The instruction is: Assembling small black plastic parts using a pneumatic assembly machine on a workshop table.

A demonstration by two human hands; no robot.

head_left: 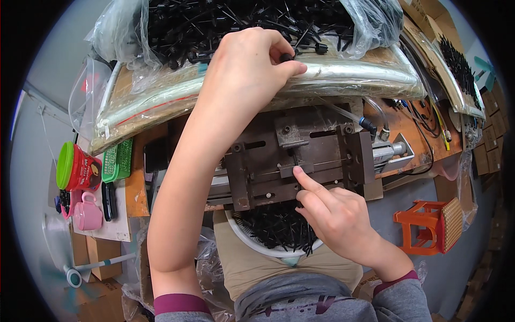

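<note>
My left hand point(249, 67) reaches over the front edge of the heap of thin black parts point(209, 27). Its thumb and forefinger pinch a small black part with a rounded end point(286, 57); the rest of it is hidden. Below lies a dark metal fixture point(316, 142) with slotted plates. My right hand point(335, 212) has its forefinger stretched out, the tip at a small metal block point(289, 169) on the fixture, where a thin black rod shows. The other fingers curl by the fixture's front edge; something dark is by them, which I cannot make out.
A white-rimmed basket of black parts point(276, 231) sits at my lap under the fixture. An air cylinder point(389, 150) with hoses stands right. Leftward are a red bucket point(86, 169), green basket point(118, 161) and pink mug point(88, 213). An orange stool point(426, 228) stands right.
</note>
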